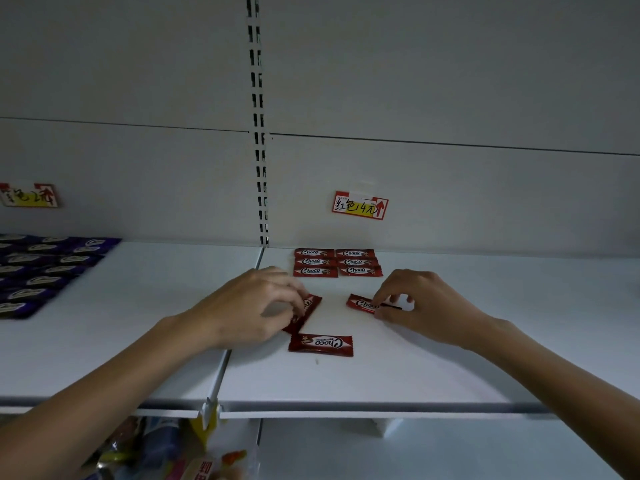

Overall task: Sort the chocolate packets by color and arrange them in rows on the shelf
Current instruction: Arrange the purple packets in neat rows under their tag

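Note:
Several red Choco packets [337, 262] lie in two neat columns at the back of the white shelf [450, 341]. My left hand [252, 303] pinches a tilted red packet [306, 311] lying on the shelf. My right hand [426, 306] grips the right end of another red packet [362, 303]. A third loose red packet [321, 344] lies upside down in front, between both hands. Purple packets [41, 271] fill rows on the shelf's left section.
A red price label [360, 205] sticks to the back wall above the red rows; another label [29, 195] is at far left. A slotted upright [259, 133] and a divider rail [221, 372] split the shelf. Assorted goods [166, 452] sit on the shelf below.

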Tool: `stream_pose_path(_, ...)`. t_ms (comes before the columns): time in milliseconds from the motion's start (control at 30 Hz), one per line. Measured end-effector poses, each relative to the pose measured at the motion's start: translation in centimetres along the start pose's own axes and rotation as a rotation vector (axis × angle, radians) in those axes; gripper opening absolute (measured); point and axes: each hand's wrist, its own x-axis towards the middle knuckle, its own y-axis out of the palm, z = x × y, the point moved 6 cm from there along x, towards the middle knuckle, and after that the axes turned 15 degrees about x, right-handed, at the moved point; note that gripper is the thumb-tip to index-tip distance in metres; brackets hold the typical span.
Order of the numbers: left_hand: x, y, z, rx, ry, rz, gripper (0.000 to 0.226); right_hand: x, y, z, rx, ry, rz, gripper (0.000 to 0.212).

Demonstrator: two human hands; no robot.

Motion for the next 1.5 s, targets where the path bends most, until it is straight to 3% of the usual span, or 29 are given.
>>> stream_pose_path(133,0.0,0.3,0.8,0.079,0.058,0.121,0.038,0.2,0.1,-0.1,0.015,0.0,-0.01,0.015)
stream_pose_path(233,0.2,0.6,1.5,0.215,0.049,0.11,0.042,0.6,0.0,-0.5,0.032,-0.001,-0.035,0.013)
stream_pose_path(433,2.0,1.5,0.8,0.258,0.007,0.008,0.046,1.9,-0.1,-1.4,0.044,0.01,-0.07,0.012)
stream_pose_path(700,2.9,2.1,1.0,0.224,0.064,-0.002,0.063,3.6,-0.2,-2.6,0.035,-0.02,-0.085,0.017)
stream_pose_path(833,3.3,2.2,1.3,0.177,0.054,-0.016,0.053,4.3,-0.2,-2.8,0.036,-0.007,-0.072,0.017)
stream_pose_path(1000,3.2,2.3,1.3,0.174,0.075,-0.033,0.066,4.6,-0.1,-3.0,0.081,0.014,-0.06,0.017)
stream_pose_path(1333,2.7,1.4,1.3,0.072,0.012,-0.057,0.067,4.0,-0.3,-1.7,0.125,-0.045,-0.107,0.021)
stream_pose_path(1500,-0.1,0.3,-0.3,-0.158,-0.018,-0.018,0.045,0.9,1.9,3.4,0.278,-0.153,0.148,0.024)
